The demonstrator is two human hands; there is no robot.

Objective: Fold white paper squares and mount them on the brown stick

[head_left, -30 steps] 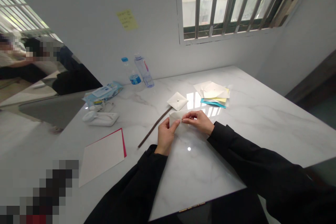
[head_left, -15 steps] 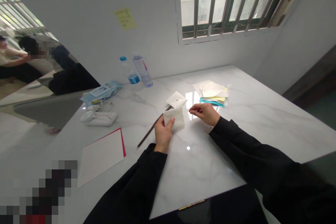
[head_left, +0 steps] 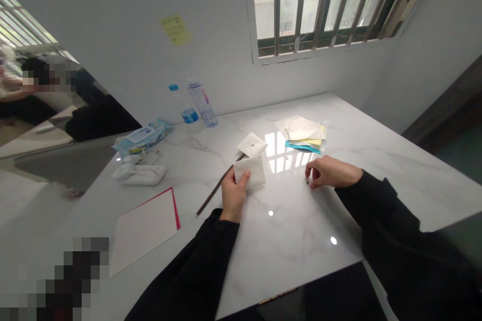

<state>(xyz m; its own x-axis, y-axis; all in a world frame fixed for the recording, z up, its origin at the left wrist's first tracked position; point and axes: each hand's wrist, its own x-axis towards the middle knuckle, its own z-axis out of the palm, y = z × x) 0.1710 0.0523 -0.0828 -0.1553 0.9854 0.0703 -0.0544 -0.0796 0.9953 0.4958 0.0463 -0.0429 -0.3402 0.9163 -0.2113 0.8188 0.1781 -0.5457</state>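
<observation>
My left hand [head_left: 234, 193] grips a small cream envelope [head_left: 254, 169], thumb on its front and fingers behind. Just beyond it lies a second cream envelope [head_left: 249, 141], its flaps meeting at a round metal-looking stud. Over to the right, my right hand [head_left: 327, 171] is low over the table, thumb and fingers curled inward. A tiny dark piece [head_left: 307, 182] shows at its fingertips, too small to name. A tiny ring-like bit [head_left: 286, 158] lies on the tabletop between the hands. Beside my left hand a thin dark stick [head_left: 214, 191] runs diagonally, its far end by the second envelope.
A stack of cream, yellow and blue paper [head_left: 304, 135] lies at the back. Two plastic bottles [head_left: 206, 110] stand by the wall. Left are a wipes pack [head_left: 145, 135], a white cabled device [head_left: 145, 174] and a white sheet [head_left: 145, 228] over red. Other people sit far left.
My right hand has moved right and toward me, away from the envelope, down to the tabletop. My left hand still holds the envelope in about the same place. The view has shifted slightly.
</observation>
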